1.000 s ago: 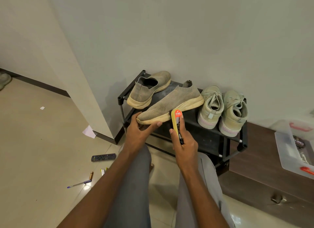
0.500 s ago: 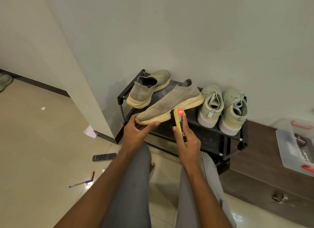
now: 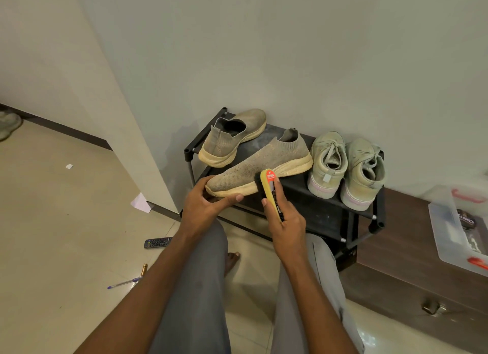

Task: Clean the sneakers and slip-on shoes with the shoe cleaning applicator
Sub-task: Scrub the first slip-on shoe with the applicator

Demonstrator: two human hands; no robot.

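Setting: pale tiled floor against a plain wall, with a black shoe rack standing at the wall and a dark wooden cabinet to its right.

Floor, far left: one shoe, partly cut off by the frame edge. Two scraps of white paper: one small, one larger folded scrap near the wall corner. One pen with one small brass-coloured cylinder just beside it. One black remote control near the person's left forearm.

Rack top, left to right: two grey knit slip-on shoes. Far slip-on rests flat, its opening toward the viewer. Near slip-on lies across the rack's front left, its toe off the near edge.

Left hand: one; cups the toe of the near slip-on, thumb laid along the front of the sole, fingers curled under the toe and mostly hidden.

Shoe cleaning applicator: one; yellow, with an orange-red label at its tip, dark bristles at its left side touching the sole and side of the near slip-on.

Right hand: one; wrapped round the applicator's lower part, one finger stretched up along it toward the label.

Two pale green lace-up sneakers, side by side, heels toward the viewer, at the rack's right end.

Cabinet top, far right: one clear plastic box with red clips, holding a round dark tin.
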